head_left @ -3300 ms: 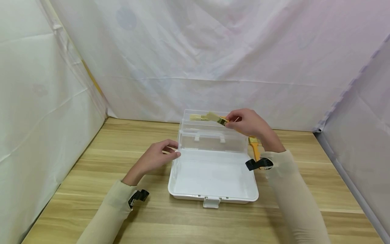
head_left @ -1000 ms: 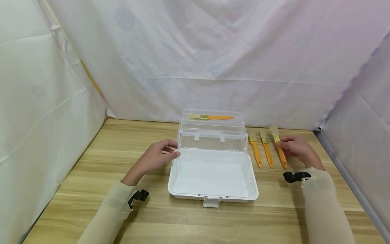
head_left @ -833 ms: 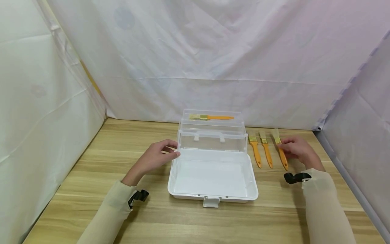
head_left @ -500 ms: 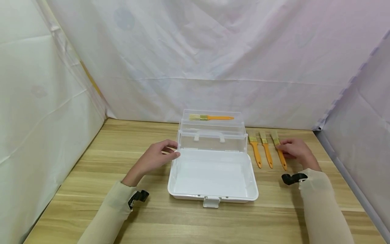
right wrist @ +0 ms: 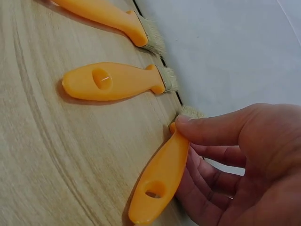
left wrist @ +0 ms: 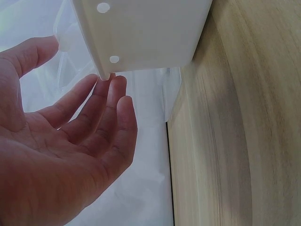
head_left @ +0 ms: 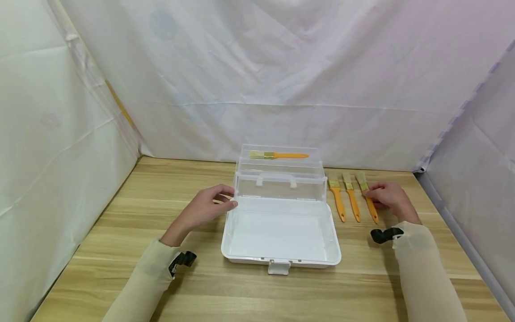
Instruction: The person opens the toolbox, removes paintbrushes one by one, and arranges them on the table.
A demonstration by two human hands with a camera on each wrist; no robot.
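My right hand (head_left: 387,197) pinches a paintbrush (right wrist: 157,181) with an orange handle near its metal band, thumb on top, at the right end of a row. Two more orange paintbrushes, one (head_left: 338,201) by the box and one (head_left: 352,201) in the middle, lie alongside it on the table. To their left stands an opened white box (head_left: 281,260) with clear lift-up trays (head_left: 281,188) at its back. A fourth paintbrush (head_left: 287,155) lies crosswise in the top tray. My left hand (head_left: 209,205) touches the box's left rear corner with loosely bent fingers.
The wooden table (head_left: 193,286) ends at a white curtain (head_left: 257,80) behind the box. More white cloth hangs at the left and right sides. A latch (head_left: 279,267) hangs from the box's front edge.
My right hand has carried a paintbrush from above the top tray to the table at right. In the last second that brush shifted slightly left. The left hand stays in place.
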